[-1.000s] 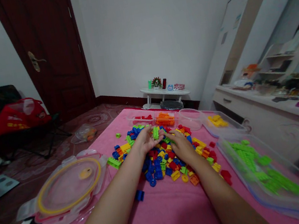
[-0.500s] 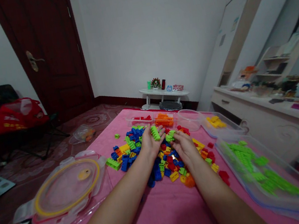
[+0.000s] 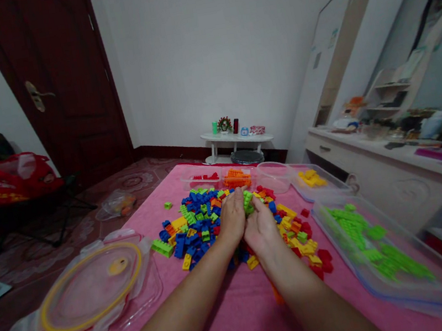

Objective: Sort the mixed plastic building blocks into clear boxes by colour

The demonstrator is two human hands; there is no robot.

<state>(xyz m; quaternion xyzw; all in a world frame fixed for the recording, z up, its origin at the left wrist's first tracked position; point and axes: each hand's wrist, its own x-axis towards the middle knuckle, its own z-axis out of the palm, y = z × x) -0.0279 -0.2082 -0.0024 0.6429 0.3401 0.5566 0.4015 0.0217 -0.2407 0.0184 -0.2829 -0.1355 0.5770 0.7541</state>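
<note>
Over a mixed pile of toy building bricks (image 3: pixel 197 228), my left hand (image 3: pixel 234 215) and my right hand (image 3: pixel 261 227) come together. Light green toy bricks (image 3: pixel 247 200) are gripped between them, their studs showing above the fingers. My left hand presses from the left with its back toward me, while my right hand is cupped with the palm turned up. Some fingertips are hidden behind the bricks. Blue, yellow, red, orange and green bricks lie around and under both hands.
On the right stands a clear bin (image 3: pixel 394 278) of green bricks; behind it, a clear tray (image 3: pixel 322 185) holds yellow ones. Containers with red bricks (image 3: pixel 206 178) and orange bricks (image 3: pixel 236 177) line the back, beside a round clear tub (image 3: pixel 275 176). Clear lids (image 3: pixel 92 289) lie left on the pink cloth (image 3: pixel 224 321).
My hands, apart before with a green brick piece in each, have closed together around the green bricks. The right hand has turned palm up. The view has shifted slightly.
</note>
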